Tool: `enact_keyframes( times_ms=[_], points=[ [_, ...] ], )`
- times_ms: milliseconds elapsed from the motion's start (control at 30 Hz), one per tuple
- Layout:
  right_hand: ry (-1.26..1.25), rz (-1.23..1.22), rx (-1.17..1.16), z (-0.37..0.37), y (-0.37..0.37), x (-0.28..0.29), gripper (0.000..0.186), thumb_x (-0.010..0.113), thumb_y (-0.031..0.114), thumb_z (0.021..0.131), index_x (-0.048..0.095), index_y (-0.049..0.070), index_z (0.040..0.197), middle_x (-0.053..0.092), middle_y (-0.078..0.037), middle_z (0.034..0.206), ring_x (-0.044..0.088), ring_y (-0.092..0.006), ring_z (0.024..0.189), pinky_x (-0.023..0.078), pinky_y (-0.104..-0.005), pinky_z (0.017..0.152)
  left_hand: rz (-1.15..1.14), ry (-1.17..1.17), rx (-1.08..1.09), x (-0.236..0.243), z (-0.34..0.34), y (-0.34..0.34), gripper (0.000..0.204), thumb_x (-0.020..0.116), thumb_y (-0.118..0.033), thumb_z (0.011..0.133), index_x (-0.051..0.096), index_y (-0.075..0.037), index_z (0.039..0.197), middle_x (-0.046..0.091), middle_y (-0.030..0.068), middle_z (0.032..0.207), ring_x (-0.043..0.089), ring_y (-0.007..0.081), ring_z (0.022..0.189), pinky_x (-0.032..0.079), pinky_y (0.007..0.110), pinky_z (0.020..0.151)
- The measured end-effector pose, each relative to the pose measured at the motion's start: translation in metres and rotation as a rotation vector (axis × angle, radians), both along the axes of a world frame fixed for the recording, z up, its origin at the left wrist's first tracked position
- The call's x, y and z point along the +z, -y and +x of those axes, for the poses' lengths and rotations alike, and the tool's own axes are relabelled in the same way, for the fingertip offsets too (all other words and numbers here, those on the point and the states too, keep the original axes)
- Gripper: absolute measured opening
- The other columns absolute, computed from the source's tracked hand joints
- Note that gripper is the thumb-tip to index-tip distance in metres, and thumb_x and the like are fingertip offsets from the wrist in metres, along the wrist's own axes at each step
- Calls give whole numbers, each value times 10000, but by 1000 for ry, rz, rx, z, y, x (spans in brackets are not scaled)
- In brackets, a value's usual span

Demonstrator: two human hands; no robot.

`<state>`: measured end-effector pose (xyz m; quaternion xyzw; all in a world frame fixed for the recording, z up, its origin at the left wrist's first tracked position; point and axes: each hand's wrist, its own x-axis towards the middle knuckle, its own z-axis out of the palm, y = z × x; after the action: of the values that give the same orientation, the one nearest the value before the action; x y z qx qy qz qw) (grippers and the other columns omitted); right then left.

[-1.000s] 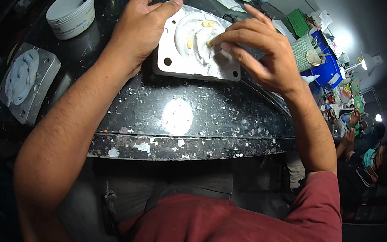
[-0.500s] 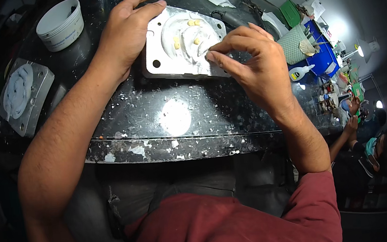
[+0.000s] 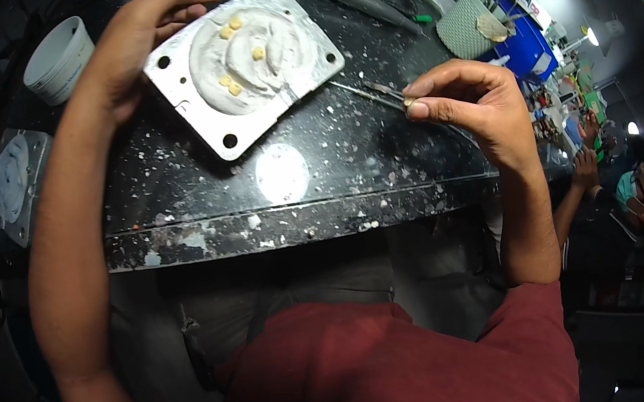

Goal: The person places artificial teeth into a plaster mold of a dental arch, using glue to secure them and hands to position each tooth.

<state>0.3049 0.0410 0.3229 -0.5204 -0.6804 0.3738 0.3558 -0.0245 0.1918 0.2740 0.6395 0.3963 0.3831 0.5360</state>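
Note:
A metal dental flask half (image 3: 224, 124), with white plaster and several small yellowish teeth (image 3: 230, 85) set in it, is turned at a slant over the dark bench. My left hand (image 3: 134, 47) grips its far left edge, some fingers curled behind it. Off to the right, the thumb and forefinger of my right hand (image 3: 479, 105) are pinched together. A small brownish bit shows between these fingertips, too small to name. Thin metal hand tools (image 3: 373, 93) lie on the bench, running from the flask's near right corner toward that pinch.
A white tub (image 3: 56, 65) stands at the far left. Nearer lies another metal flask half (image 3: 19, 186) with white plaster. A dark corded handpiece (image 3: 375, 8), a green woven basket (image 3: 469, 26) and a blue bin (image 3: 518, 32) are at the far right. Another person's hand (image 3: 587, 168) shows beyond.
The flask has shifted left and turned with my left hand. My right hand has left the plaster and moved right and nearer, beside the thin tools.

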Motion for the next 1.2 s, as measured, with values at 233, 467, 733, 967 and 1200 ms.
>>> enact_keyframes(
  times_ms=[233,467,733,967,1200],
  points=[
    [-184,-241,-34,-4,38,-4,148,765,34,897,760,-22,1033,764,-90,992,715,-125,915,568,-264,852,-337,153,-240,2,-13,-12,584,664,-469,958,660,-3,1311,698,143,1223,718,172,1066,611,335,927],
    [247,125,-31,-11,48,-28,132,821,105,837,799,64,960,745,-49,964,661,-157,991,478,-327,946,-264,151,-121,-13,11,-1,511,607,-381,1012,623,13,1337,711,185,1193,757,211,976,649,318,828],
    [305,77,-89,-17,49,-43,134,829,196,821,807,114,925,723,-21,982,611,-182,1042,410,-356,993,-215,265,3,-21,16,9,505,576,-336,1029,568,26,1381,691,208,1229,748,240,1013,648,342,846],
    [478,220,-59,-18,48,-41,93,820,218,819,791,151,876,657,35,1084,543,-198,1172,295,-433,1099,-220,330,33,-22,19,10,491,558,-310,1039,553,34,1389,682,228,1241,751,254,1005,653,347,832],
    [725,394,5,-30,45,-22,119,849,189,746,785,142,834,652,30,1049,536,-220,1163,263,-432,1119,-183,313,28,-23,15,9,490,560,-327,1037,571,33,1369,693,208,1232,754,255,993,652,350,832]
  ],
)
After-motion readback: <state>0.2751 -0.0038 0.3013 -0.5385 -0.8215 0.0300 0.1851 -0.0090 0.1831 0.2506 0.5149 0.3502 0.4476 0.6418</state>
